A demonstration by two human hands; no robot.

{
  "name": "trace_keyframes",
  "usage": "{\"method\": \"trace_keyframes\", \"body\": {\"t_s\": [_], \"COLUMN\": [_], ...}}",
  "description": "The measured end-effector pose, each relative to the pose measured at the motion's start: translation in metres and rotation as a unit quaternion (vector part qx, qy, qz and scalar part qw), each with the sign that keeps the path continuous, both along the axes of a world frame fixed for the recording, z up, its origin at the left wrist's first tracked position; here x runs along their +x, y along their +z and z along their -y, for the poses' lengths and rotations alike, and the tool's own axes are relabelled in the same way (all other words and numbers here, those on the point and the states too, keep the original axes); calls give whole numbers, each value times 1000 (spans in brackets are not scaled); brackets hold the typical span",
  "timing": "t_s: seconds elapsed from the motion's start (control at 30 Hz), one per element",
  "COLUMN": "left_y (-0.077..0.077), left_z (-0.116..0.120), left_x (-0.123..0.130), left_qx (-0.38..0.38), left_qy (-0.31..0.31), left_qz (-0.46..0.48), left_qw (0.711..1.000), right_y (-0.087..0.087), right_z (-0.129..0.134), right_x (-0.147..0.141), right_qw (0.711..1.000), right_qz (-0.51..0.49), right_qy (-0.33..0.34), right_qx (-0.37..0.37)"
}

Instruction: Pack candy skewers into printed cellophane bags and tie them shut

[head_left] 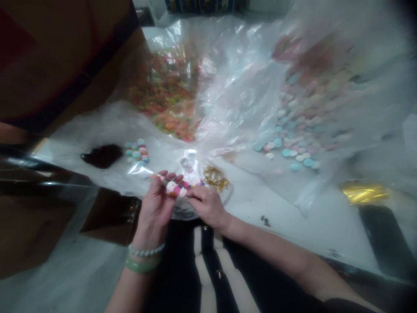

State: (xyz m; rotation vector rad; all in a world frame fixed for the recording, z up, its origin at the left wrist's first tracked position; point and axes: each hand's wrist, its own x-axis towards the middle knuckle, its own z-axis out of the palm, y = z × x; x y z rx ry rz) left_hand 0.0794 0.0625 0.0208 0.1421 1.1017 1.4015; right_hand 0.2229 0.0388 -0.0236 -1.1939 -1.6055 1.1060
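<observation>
My left hand, with a beaded bracelet and a green bangle at the wrist, holds a small packet with pink and white patterning from below, its fingers curled up round it. Against the packet's right side, the fingers of my right hand are pinched together. Blur hides what exactly is inside the packet. Just beyond my hands lies a shiny clear plastic bag. A loose heap of gold twist ties is close to my right knuckles. Farther left sits a small clear bag of pastel round pieces.
Behind are a large clear bag of orange, red and green pieces and, rightward, pastel round pieces under plastic sheeting. A dark lump lies left. A gold bundle and a dark flat slab are right. Cardboard box stands lower left.
</observation>
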Motion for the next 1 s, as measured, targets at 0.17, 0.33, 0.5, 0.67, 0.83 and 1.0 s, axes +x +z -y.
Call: {"method": "trace_keyframes", "body": {"t_s": [0.17,0.33,0.5,0.67,0.83,1.0], "left_y": [-4,0,1,-5,-15,-32], "left_z": [2,2,-2,1,8,16], "left_x": [17,16,2,8,4,0], "left_qx": [5,-24,-42,-36,-14,-3], "left_qy": [-13,-23,22,-22,-61,-120], "left_qz": [-10,5,-8,-8,-44,-109], "left_qw": [1000,999,999,999,997,987], "right_y": [1,1,-1,5,1,-3], "right_z": [-1,-2,1,-5,-7,-4], "right_x": [-5,0,5,-6,-3,-4], "right_qw": [1000,997,998,997,995,999], "right_qz": [-4,-63,-21,-36,-45,4], "right_qy": [-13,15,29,11,-31,36], "right_qx": [3,-43,-57,-62,-86,33]}}
